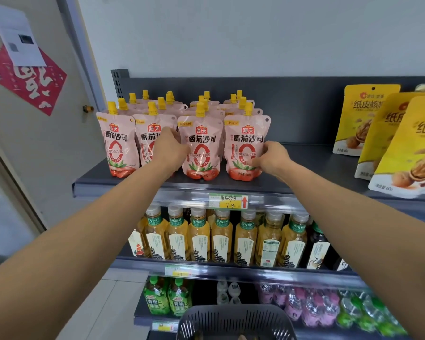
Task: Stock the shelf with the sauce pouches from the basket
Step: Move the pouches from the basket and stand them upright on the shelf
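The sauce pouches (pixel 118 143) stand in four rows running back from the front edge of the top shelf (pixel 304 163), toward its left end, each on its own folded base with a yellow screw cap (pixel 200 110) on top. They look like soft film packs filled with a dense sauce, so I judge them fairly weighty for their size, floppy in the upper half and glossy enough to slide in a loose hold. The stiff spout under the cap or the two side seams low on the body seem the safest places to take one, since squeezing the belly would only bulge it and nudging one could topple its neighbours. The left hand (pixel 168 148) lies with its back to the camera over the face of the second pouch (pixel 146 141) in the front row, fingers stretched up and close together and the thumb side against the left seam of the third pouch (pixel 203 153); whether it pinches that seam I cannot tell. The right hand (pixel 271 157) is curled at the right seam of the rightmost pouch (pixel 245 143), thumb on the printed face and fingers wrapped round the edge, pinching it. The basket (pixel 231 312) sits low at the frame's bottom edge, its contents hidden
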The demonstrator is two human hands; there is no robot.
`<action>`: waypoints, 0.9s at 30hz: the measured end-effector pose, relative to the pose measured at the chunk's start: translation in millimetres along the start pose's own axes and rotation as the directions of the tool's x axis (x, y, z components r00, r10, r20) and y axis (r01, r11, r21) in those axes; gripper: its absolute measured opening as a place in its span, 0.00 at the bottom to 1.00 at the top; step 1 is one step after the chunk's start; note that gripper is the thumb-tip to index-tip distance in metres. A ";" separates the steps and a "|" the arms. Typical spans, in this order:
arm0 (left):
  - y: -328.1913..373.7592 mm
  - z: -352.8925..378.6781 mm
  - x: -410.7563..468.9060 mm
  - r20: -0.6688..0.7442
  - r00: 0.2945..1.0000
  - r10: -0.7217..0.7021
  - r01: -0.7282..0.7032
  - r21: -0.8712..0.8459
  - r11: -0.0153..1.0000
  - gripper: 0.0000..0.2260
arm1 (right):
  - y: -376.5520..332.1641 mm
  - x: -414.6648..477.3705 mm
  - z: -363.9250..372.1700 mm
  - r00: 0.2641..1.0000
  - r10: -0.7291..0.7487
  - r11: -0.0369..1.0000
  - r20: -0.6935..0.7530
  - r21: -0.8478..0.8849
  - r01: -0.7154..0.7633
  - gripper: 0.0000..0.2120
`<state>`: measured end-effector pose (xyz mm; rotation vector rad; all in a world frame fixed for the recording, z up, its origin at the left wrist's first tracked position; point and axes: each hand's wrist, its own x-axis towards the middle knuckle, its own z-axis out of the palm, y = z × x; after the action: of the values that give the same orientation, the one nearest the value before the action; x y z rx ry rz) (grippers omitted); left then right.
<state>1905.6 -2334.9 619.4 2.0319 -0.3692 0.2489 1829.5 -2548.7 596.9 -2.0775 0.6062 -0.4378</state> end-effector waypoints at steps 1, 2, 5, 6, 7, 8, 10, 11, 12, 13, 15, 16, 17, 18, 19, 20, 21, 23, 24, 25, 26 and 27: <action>0.2 -1.1 -1.2 -0.015 1.000 0.017 -0.017 0.004 1.000 0.15 | 0.4 -0.7 0.6 1.000 -0.002 1.000 -0.004 -0.004 0.002 0.22; 0.6 -1.4 -3.0 -0.023 0.999 0.036 -0.036 0.003 0.999 0.14 | 0.7 -1.4 0.6 1.000 -0.001 1.000 0.001 -0.005 0.001 0.23; 3.5 0.1 -10.1 0.017 0.997 0.074 -0.074 -0.021 0.997 0.12 | 1.2 -4.5 -1.2 0.999 0.010 1.000 0.041 0.000 -0.010 0.27; 5.1 1.5 -12.6 0.047 0.995 0.084 -0.083 -0.026 0.996 0.12 | 1.4 -5.2 -2.0 0.999 0.012 1.000 0.048 0.006 -0.013 0.27; 7.1 3.4 -15.3 0.079 0.992 0.096 -0.094 -0.029 0.995 0.11 | 1.4 -6.1 -2.9 0.999 0.014 1.000 0.050 0.010 -0.015 0.27; 9.2 5.3 -17.8 0.112 0.988 0.106 -0.104 -0.029 0.994 0.10 | 1.5 -7.1 -3.6 0.999 0.015 1.000 0.049 0.012 -0.016 0.26; 13.8 8.6 -22.8 0.180 0.976 0.122 -0.119 -0.026 0.993 0.08 | 0.7 -8.9 -4.7 0.999 0.020 1.000 0.050 0.013 -0.021 0.25; 15.8 9.9 -25.0 0.214 0.968 0.129 -0.128 -0.022 0.992 0.07 | -0.2 -9.7 -4.9 0.998 0.025 1.000 0.051 0.016 -0.026 0.24; 17.4 11.4 -27.0 0.242 0.960 0.138 -0.139 -0.015 0.990 0.07 | -1.0 -10.3 -5.1 0.998 0.031 0.999 0.053 0.020 -0.032 0.24; 18.8 12.6 -28.8 0.265 0.953 0.148 -0.152 -0.004 0.988 0.06 | -1.9 -11.0 -4.8 0.998 0.037 0.999 0.055 0.022 -0.039 0.23; 21.3 14.1 -32.2 0.293 0.942 0.165 -0.178 0.016 0.984 0.07 | -3.3 -11.9 -4.5 0.997 0.045 0.999 0.060 0.018 -0.046 0.23; 22.2 14.6 -33.3 0.299 0.939 0.172 -0.186 0.020 0.982 0.08 | -3.6 -12.1 -4.6 0.997 0.046 0.999 0.061 0.017 -0.047 0.23; 23.1 14.8 -34.1 0.302 0.937 0.175 -0.191 0.021 0.981 0.08 | -3.8 -12.5 -5.1 0.997 0.045 0.999 0.062 0.017 -0.046 0.22; 23.7 14.7 -35.1 0.304 0.936 0.176 -0.191 0.021 0.981 0.08 | -3.6 -12.8 -5.6 0.997 0.044 0.999 0.063 0.019 -0.045 0.22; 24.4 14.4 -36.2 0.305 0.936 0.175 -0.190 0.021 0.982 0.08 | -3.4 -13.1 -6.5 0.997 0.043 0.999 0.063 0.022 -0.045 0.23; 24.9 14.1 -37.2 0.306 0.936 0.173 -0.188 0.020 0.982 0.08 | -3.2 -13.4 -6.9 0.997 0.042 0.999 0.062 0.025 -0.044 0.23; 25.2 14.0 -38.1 0.309 0.936 0.171 -0.186 0.019 0.982 0.08 | -3.4 -13.8 -7.8 0.997 0.039 0.999 0.059 0.023 -0.041 0.23; 25.3 14.4 -40.5 0.323 0.931 0.167 -0.185 0.023 0.983 0.08 | -3.2 -14.8 -8.3 0.998 0.033 0.999 0.046 0.004 -0.033 0.23; 25.4 14.7 -41.7 0.331 0.929 0.168 -0.186 0.025 0.982 0.08 | -3.4 -15.3 -8.8 0.999 0.031 1.000 0.037 -0.006 -0.031 0.23; 25.5 14.9 -42.5 0.338 0.926 0.168 -0.186 0.023 0.982 0.08 | -3.6 -16.3 -9.2 0.999 0.031 0.999 0.029 -0.013 -0.030 0.23; 25.9 15.0 -43.3 0.344 0.924 0.166 -0.183 0.018 0.983 0.09 | -3.5 -16.9 -9.9 0.999 0.031 0.999 0.023 -0.015 -0.030 0.24; 26.4 15.0 -43.7 0.351 0.922 0.165 -0.181 0.013 0.983 0.09 | -3.1 -17.9 -10.8 0.999 0.032 0.999 0.018 -0.016 -0.032 0.25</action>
<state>1855.6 -2353.2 619.7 2.0895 -0.7734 0.0001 1810.1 -2544.3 603.9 -2.0816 0.6332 -0.3964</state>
